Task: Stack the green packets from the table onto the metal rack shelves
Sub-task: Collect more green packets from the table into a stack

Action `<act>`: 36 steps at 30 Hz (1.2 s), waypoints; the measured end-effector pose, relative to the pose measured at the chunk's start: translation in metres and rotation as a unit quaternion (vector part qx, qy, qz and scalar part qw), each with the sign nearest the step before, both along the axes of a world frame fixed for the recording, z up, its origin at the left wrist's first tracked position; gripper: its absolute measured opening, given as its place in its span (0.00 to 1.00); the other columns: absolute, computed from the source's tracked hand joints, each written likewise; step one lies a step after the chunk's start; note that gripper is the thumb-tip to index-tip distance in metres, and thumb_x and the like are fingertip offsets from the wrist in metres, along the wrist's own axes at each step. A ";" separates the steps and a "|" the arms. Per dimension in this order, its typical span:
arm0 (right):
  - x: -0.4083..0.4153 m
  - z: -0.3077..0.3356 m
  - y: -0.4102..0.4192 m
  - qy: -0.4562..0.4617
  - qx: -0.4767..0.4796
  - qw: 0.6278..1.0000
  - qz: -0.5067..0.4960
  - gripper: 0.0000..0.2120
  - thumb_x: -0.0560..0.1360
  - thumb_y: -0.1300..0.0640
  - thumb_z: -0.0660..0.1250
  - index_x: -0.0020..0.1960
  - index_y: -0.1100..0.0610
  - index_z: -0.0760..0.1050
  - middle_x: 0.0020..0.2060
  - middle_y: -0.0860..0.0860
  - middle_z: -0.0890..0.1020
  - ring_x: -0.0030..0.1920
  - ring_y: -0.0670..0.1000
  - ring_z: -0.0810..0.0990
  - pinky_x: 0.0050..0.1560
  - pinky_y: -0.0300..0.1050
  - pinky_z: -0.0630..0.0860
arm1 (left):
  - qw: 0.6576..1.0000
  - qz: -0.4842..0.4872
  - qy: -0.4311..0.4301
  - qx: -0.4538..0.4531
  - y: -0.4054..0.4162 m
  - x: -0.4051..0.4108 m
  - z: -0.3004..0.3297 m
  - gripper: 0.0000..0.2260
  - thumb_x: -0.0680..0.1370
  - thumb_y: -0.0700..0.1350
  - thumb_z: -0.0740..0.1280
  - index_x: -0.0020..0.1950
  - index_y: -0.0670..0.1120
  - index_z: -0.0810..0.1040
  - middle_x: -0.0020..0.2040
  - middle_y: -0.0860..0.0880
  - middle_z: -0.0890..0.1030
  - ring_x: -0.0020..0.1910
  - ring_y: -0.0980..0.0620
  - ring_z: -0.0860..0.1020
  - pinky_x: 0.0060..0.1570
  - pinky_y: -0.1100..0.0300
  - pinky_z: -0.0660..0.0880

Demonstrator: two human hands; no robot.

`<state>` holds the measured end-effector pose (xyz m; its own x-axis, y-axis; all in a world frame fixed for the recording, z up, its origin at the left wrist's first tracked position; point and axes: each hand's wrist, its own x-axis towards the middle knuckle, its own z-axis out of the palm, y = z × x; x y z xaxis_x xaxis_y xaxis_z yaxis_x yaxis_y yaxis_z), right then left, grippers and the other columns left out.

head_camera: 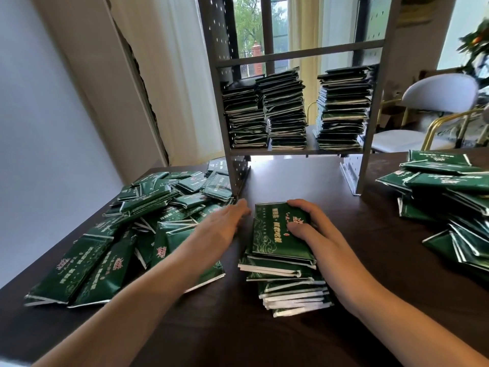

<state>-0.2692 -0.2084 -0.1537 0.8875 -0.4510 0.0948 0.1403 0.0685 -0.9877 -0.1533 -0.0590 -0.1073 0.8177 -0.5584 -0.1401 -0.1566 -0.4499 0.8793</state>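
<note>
Lower centre of frame: a gathered stack of green packets (284, 263) on the dark table (370, 260). Right hand (315, 229) lies on its top packet, fingers curled over the far edge, thumb pressed on the printed face; it holds the stack down. Left hand (225, 223) just left of the stack, fingers straight and together, gripping nothing, apparently moving in toward the stack's side (blurred, so contact cannot be told).

Stack is ragged. Lower packets fan out toward the bottom of the frame, white seams showing at different offsets.

Loose heap of packets (127, 229) at left, second loose heap (449, 202) at right edge. Metal rack (370, 123) stands upper centre; its shelf carries three tall columns of packets (285, 109), the middle and right ones nearly up to the crossbar above.

Risks, judged from this:
- Lifting before the sides are squared: glossy wrappers likely slide, lower packets spill from the bottom.
- One-handed lift from the top would take only the upper few.
- Little headroom over the filled columns; a thick bundle pushed in could jam under the bar or topple a column.
- Columns already lean slightly; a nudge on entry could shove them out the open back.
- Left forearm passes over the left heap; a sweep could knock packets off the table edge.
</note>
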 end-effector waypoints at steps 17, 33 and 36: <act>-0.002 0.013 0.018 0.010 -0.036 0.998 0.054 0.18 0.77 0.57 0.70 0.63 0.42 0.73 0.56 0.48 0.81 0.47 0.47 0.86 0.41 0.34 0.79 | 0.895 0.050 -0.245 0.368 0.077 0.030 -0.020 0.45 0.69 0.70 0.70 0.79 0.57 0.53 0.70 0.44 0.64 0.69 0.42 0.70 0.65 0.51 0.70; 0.011 0.004 0.031 -0.002 -0.020 0.999 0.048 0.23 0.67 0.49 0.72 0.60 0.38 0.76 0.54 0.46 0.84 0.52 0.51 0.85 0.53 0.47 0.77 | 0.986 0.109 -0.040 -0.119 0.088 0.033 0.011 0.09 0.77 0.37 0.72 0.57 0.41 0.81 0.42 0.46 0.87 0.42 0.48 0.86 0.40 0.53 0.84; 0.012 0.001 0.032 -0.006 -0.022 0.999 0.046 0.24 0.65 0.48 0.71 0.61 0.38 0.76 0.51 0.42 0.84 0.53 0.50 0.85 0.54 0.46 0.77 | 0.974 0.117 0.023 -0.191 0.080 0.022 0.026 0.06 0.77 0.37 0.71 0.53 0.42 0.81 0.42 0.47 0.87 0.41 0.50 0.86 0.33 0.59 0.83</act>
